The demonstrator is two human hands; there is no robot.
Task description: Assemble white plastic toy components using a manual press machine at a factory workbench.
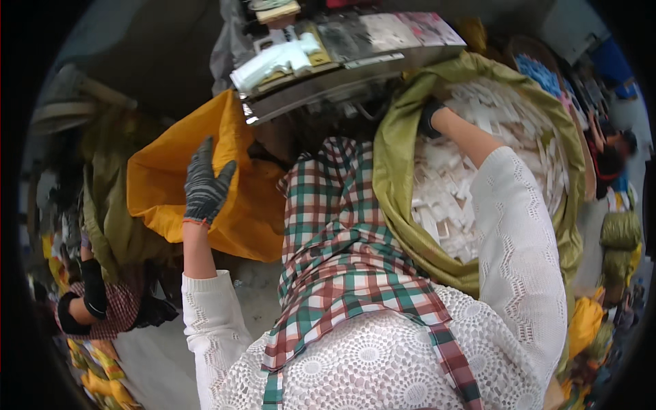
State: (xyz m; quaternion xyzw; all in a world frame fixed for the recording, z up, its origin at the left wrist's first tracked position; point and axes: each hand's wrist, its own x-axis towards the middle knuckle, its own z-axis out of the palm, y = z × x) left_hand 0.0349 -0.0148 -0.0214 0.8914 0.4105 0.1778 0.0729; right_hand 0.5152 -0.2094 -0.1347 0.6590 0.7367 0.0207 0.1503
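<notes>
My left hand, in a grey knit glove with an orange cuff edge, is raised over an orange sack with its mouth gaping. Its fingers are stretched out with the thumb apart, and nothing is in them. On the other side, a large olive-green sack is filled with loose white plastic pieces. My right hand, in a dark glove, is inside that sack's mouth at its far left rim. Its fingers are mostly hidden, so what it may hold does not show.
Ahead stands a worktable with white pieces lying on its left part. A co-worker in a checked garment is at the left; another person is at the far right. Bundled green sacks and a yellow sack lie at the right.
</notes>
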